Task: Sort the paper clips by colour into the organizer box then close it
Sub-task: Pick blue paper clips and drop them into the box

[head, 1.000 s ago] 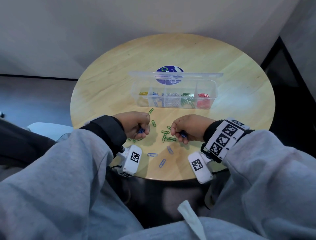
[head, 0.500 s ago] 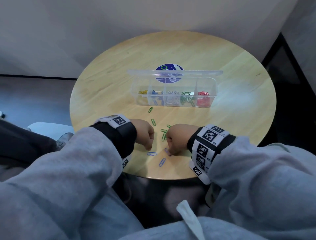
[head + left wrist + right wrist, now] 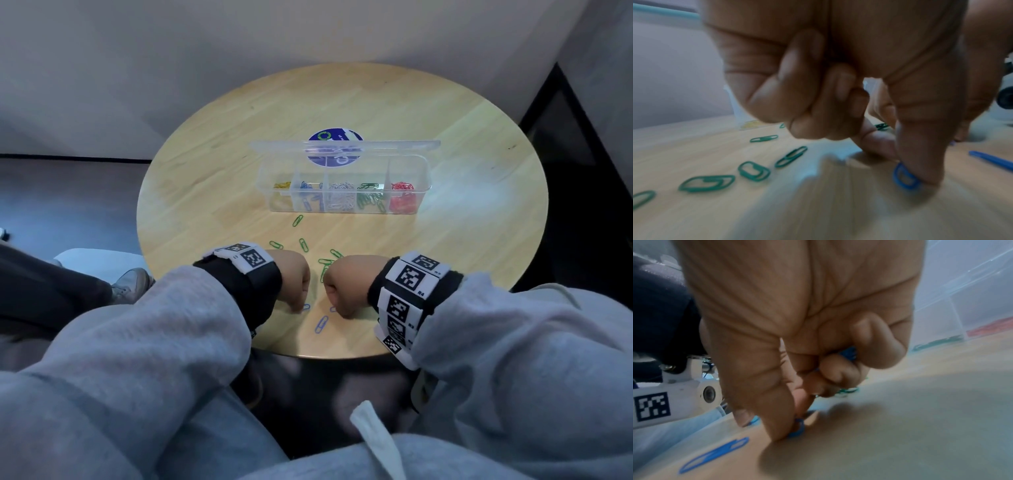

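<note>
Head view: the left hand [image 3: 291, 279], fingers curled, pinches a blue paper clip [image 3: 904, 177] against the counter [image 3: 445, 246]. A loose blue clip [image 3: 321, 324] lies between. The right hand [image 3: 346, 284] pinches another blue clip [image 3: 797, 430], blue clips [image 3: 849, 352] in its curled fingers. The open organizer box [image 3: 342, 192] stands beyond.

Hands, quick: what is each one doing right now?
Left hand: fingers curled, thumb on a blue paper clip on the table.
Right hand: pinching another blue clip, more blue clips curled inside.
</note>
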The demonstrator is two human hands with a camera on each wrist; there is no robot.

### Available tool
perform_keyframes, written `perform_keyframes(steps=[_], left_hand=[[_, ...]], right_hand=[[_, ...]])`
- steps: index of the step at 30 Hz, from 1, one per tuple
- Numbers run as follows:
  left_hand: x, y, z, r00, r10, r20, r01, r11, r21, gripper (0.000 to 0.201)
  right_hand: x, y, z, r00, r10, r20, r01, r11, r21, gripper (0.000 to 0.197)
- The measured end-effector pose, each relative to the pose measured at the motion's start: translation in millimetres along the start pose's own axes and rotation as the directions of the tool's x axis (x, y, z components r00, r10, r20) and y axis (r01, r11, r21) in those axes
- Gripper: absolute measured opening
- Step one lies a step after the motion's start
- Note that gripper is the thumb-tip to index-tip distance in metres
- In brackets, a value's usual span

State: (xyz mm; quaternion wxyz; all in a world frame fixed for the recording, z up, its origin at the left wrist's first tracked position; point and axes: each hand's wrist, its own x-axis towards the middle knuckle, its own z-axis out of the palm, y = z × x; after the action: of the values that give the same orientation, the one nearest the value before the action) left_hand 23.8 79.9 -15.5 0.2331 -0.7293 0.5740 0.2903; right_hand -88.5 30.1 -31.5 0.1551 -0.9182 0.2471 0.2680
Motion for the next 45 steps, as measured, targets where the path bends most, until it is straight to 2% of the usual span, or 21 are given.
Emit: perform_keyframes(steps=[3,5,7,8,10,12,13,16,19,21,24,27,29,34,38,40,42,45], left_hand=[[-2,-5,-2,1.000,-0.020,0.008,0.021,0.997,-0.079,0.010],[-5,-13,-6,0.999,-0.035,0.005,0.035,0.982,-0.184,0.016],[-8,-22,-12,0.999,-0.044,0.014,0.046,0.941,-0.336,0.021],[-10,-26,-15,0.999,-0.044,0.013,0.045,0.907,-0.419,0.023],[-12,-35,-19,0.999,-0.034,-0.012,0.021,0.818,-0.575,0.029],[-15,-40,-22,0.998,-0.029,-0.052,-0.018,0.685,-0.728,0.034],[-16,-42,-23,0.997,-0.037,-0.068,-0.031,0.613,-0.790,0.036],[-20,-46,-30,0.993,-0.075,-0.092,-0.046,0.473,-0.880,0.036],[-22,-47,-37,0.988,-0.121,-0.098,-0.040,0.415,-0.909,0.030],[-24,-47,-40,0.985,-0.148,-0.094,-0.030,0.382,-0.924,0.025],[-26,-48,-43,0.982,-0.166,-0.089,-0.030,0.329,-0.944,0.016],[-28,-49,-43,0.980,-0.181,-0.079,-0.021,0.303,-0.953,0.017],[-27,-49,-42,0.980,-0.186,-0.073,-0.013,0.303,-0.953,0.020],[-29,-49,-42,0.982,-0.182,-0.049,0.021,0.365,-0.931,0.023],[-31,-46,-44,0.980,-0.197,-0.016,0.067,0.407,-0.911,0.032],[-32,-44,-45,0.981,-0.194,0.000,0.082,0.415,-0.906,0.034],[-32,-43,-45,0.983,-0.184,0.007,0.083,0.408,-0.909,0.035],[-31,-46,-44,0.984,-0.176,-0.002,0.062,0.356,-0.932,0.034]], right_hand=[[-3,1,-1,0.999,-0.005,0.038,0.003,0.999,0.052,0.012],[-6,9,-6,0.999,-0.022,0.048,0.013,0.982,0.186,0.007],[-9,19,-11,0.998,-0.038,0.042,0.019,0.921,0.390,0.015],[-10,23,-14,0.998,-0.052,0.034,0.026,0.850,0.526,0.017],[-12,29,-17,0.997,-0.077,0.011,0.040,0.624,0.781,0.021],[-12,31,-19,0.994,-0.108,0.017,0.030,0.416,0.909,0.024],[-12,31,-19,0.992,-0.124,0.030,0.016,0.353,0.935,0.026],[-10,30,-16,0.992,-0.116,0.045,-0.011,0.276,0.961,0.029],[-9,23,-14,0.988,-0.136,0.077,-0.044,0.235,0.971,0.030],[-9,18,-13,0.983,-0.149,0.110,-0.063,0.291,0.955,0.028],[-10,15,-13,0.983,-0.165,0.079,0.017,0.512,0.859,0.024],[-15,11,-15,0.985,-0.172,0.026,0.124,0.798,0.589,0.013],[-16,5,-15,0.983,-0.185,0.005,0.167,0.898,0.408,0.010],[-7,-9,-8,0.974,-0.211,0.079,0.191,0.958,0.215,0.016],[2,-19,-3,0.960,-0.259,0.105,0.256,0.966,0.044,0.009],[3,-20,-1,0.964,-0.245,0.100,0.248,0.968,-0.018,0.007],[1,-15,-2,0.974,-0.206,0.096,0.205,0.979,0.016,0.007],[-8,1,-12,0.990,-0.127,0.053,0.112,0.967,0.230,0.013]])
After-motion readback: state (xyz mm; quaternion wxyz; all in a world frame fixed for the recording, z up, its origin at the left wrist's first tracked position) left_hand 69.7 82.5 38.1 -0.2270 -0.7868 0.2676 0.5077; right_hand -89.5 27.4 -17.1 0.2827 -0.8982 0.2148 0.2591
